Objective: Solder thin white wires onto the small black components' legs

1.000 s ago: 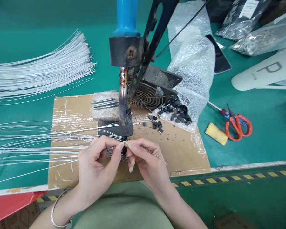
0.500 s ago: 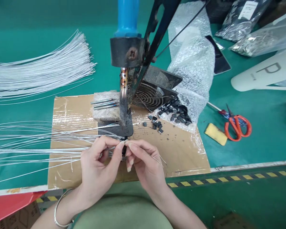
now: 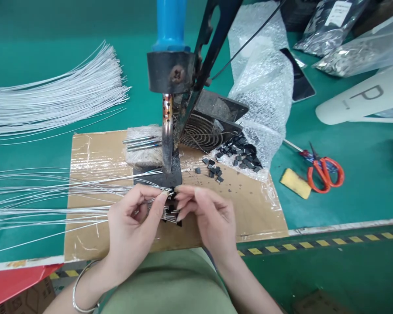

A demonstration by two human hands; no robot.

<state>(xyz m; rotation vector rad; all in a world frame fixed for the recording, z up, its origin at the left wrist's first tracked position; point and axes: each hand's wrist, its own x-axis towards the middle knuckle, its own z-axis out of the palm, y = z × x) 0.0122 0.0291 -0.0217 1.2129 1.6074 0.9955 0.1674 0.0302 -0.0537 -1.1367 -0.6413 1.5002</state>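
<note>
My left hand [image 3: 136, 222] is pinched, thumb against forefinger, on the end of a thin white wire [image 3: 170, 192]. Just right of it is my right hand [image 3: 214, 213], its fingers apart and nothing visible between them. Other white wires [image 3: 88, 210] run in from the left and pass behind my left hand. Around and below the fingertips sit small black pieces [image 3: 171, 208] at the wire ends, partly covered by my hands. Directly above hangs a soldering iron [image 3: 167, 131] with a blue handle, its bent tip over a black plate [image 3: 147, 178].
Cardboard [image 3: 258, 213] covers the work area. Behind the iron stands a fan [image 3: 201, 131]. Loose black parts [image 3: 245, 152] spill from bubble wrap [image 3: 262, 87]. Red-handled scissors [image 3: 325, 174] and a yellow sponge [image 3: 295, 183] lie right; a thick wire bundle [image 3: 68, 98] lies back left.
My right hand has let go of the wire ends and moved slightly right, its fingers spreading. The left hand keeps its pinch in nearly the same place. More of the black pieces show.
</note>
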